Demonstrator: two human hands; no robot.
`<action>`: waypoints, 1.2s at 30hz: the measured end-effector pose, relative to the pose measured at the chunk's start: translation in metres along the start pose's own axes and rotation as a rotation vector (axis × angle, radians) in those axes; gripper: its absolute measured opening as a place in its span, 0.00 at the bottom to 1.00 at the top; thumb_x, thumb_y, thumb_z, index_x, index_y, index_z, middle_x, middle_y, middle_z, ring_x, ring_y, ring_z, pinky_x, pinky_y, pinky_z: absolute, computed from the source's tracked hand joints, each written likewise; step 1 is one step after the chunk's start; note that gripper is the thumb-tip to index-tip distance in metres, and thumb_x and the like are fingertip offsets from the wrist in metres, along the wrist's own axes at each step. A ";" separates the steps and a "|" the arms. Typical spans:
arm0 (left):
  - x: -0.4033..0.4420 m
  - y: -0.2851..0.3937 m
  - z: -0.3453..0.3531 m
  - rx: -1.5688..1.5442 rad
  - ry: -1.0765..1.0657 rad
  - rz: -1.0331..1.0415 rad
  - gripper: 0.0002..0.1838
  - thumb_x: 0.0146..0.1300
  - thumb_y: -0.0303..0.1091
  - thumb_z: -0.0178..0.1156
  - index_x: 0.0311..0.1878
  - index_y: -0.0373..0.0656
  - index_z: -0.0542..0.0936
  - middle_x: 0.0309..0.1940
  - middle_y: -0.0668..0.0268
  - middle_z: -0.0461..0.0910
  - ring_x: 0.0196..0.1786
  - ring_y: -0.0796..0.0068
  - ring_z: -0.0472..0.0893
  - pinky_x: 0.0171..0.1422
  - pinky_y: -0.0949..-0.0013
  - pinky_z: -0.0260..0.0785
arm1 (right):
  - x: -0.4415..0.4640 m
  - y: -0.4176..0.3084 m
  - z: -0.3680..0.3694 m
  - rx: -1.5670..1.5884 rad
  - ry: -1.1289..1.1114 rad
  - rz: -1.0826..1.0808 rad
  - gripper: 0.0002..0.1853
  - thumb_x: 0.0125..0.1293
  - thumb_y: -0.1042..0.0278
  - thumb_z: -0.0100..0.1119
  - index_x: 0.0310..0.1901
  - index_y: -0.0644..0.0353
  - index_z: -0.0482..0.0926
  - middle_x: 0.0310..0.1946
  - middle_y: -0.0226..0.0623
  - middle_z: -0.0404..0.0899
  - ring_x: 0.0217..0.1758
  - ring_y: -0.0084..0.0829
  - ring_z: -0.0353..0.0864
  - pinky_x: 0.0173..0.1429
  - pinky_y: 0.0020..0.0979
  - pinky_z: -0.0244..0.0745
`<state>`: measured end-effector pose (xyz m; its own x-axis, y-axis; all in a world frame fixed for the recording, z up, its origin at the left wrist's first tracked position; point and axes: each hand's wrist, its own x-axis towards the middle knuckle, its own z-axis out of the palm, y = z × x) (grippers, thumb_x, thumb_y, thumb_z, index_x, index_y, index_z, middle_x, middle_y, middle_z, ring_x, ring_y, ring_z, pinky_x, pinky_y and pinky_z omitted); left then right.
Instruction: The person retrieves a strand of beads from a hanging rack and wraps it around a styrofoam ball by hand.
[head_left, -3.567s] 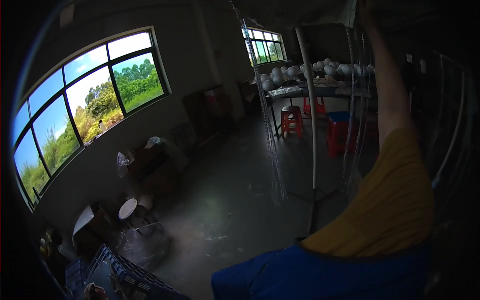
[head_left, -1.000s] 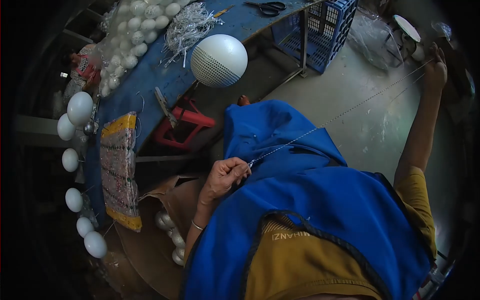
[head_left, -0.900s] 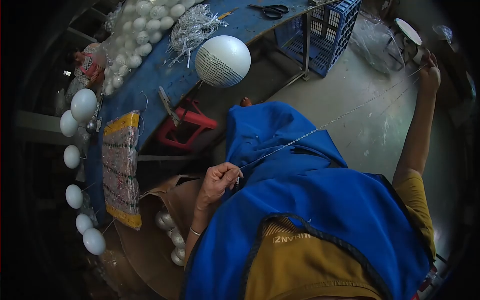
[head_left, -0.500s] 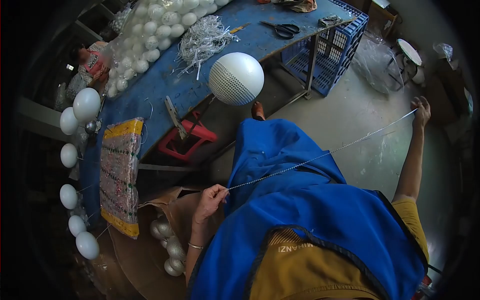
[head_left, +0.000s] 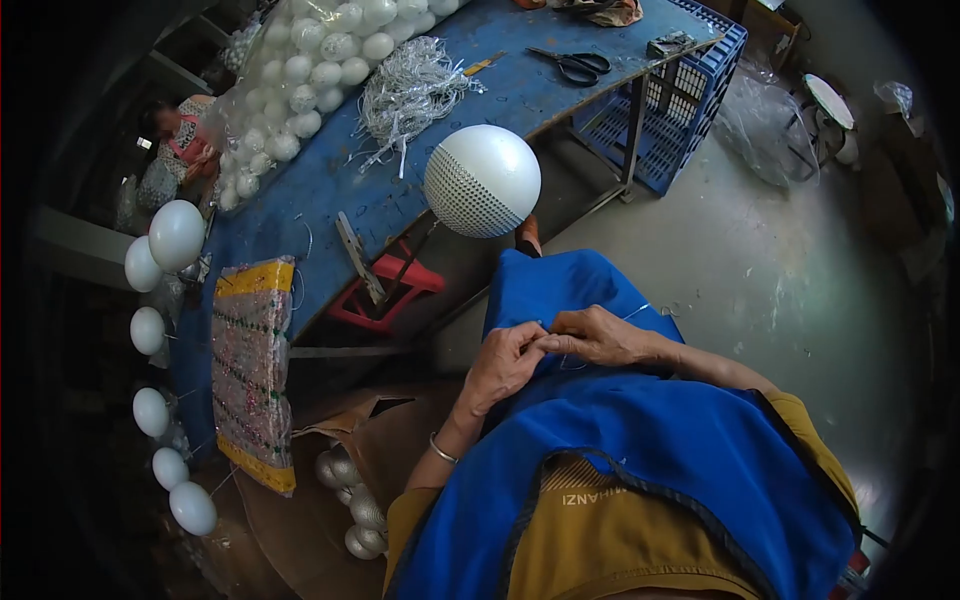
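Blue apron (head_left: 700, 450): spread across the lap, its folds running up beneath both hands.
Left hand (head_left: 505, 362): fingertips drawn together, seemingly pinching the strand; the exact grip is hidden.
Right hand (head_left: 600, 338): thumb and fingers bent into a pinch, apparently on the same strand, with tips touching or nearly touching the left hand's.
Thin strand (head_left: 637, 312): over the lap, mostly covered by fingers; a pale length sticks out past the right hand towards 2 o'clock.
Strand risk: a slack pinch could drop so fine a piece into the apron folds; an uneven pull could kink or twist it.
Studded ball (head_left: 483, 180): 11 o'clock from the hands, well apart from them, apparently held on a rod by the surface's edge; studs cover one part, the rest is smooth white.
Ball risk: a wide swing of the left forearm towards 11 o'clock could jar it.
Carton (head_left: 275, 515): between 7 and 8 o'clock, with silver balls (head_left: 368, 512) inside.
Yellow-ended pack (head_left: 250, 375): 9 o'clock.
Blue surface (head_left: 345, 195): between 9 and 12 o'clock, carrying a silver tangle (head_left: 412, 90) at 11 and scissors (head_left: 580, 68) at 12.
Tangle risk: lifting one piece carelessly could drag others along, since they lie crossed.
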<state>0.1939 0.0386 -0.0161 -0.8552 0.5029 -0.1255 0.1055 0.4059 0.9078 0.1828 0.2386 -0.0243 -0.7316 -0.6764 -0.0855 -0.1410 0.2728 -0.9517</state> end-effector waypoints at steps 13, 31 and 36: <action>-0.002 0.011 -0.007 -0.146 -0.100 -0.225 0.12 0.64 0.37 0.57 0.33 0.35 0.79 0.20 0.71 0.74 0.22 0.86 0.69 0.27 0.78 0.63 | 0.005 0.015 0.009 -0.009 0.209 -0.386 0.20 0.70 0.54 0.47 0.45 0.66 0.74 0.34 0.43 0.75 0.39 0.39 0.76 0.43 0.38 0.72; -0.019 0.012 -0.024 -0.287 -0.072 -0.312 0.09 0.66 0.32 0.55 0.34 0.36 0.80 0.22 0.71 0.75 0.26 0.86 0.71 0.35 0.81 0.65 | -0.014 0.023 0.005 0.318 0.022 -0.083 0.17 0.69 0.56 0.52 0.34 0.64 0.76 0.13 0.31 0.73 0.15 0.19 0.69 0.21 0.24 0.63; -0.022 -0.010 -0.021 -0.366 0.082 -0.295 0.10 0.67 0.33 0.55 0.42 0.37 0.79 0.27 0.69 0.77 0.30 0.84 0.74 0.38 0.79 0.67 | -0.017 0.028 0.008 0.477 0.037 -0.067 0.18 0.71 0.54 0.48 0.36 0.63 0.72 0.16 0.31 0.73 0.18 0.19 0.71 0.23 0.23 0.64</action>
<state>0.2010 0.0079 -0.0136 -0.8608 0.3384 -0.3802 -0.3207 0.2196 0.9214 0.1964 0.2525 -0.0513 -0.7555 -0.6549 -0.0171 0.1270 -0.1208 -0.9845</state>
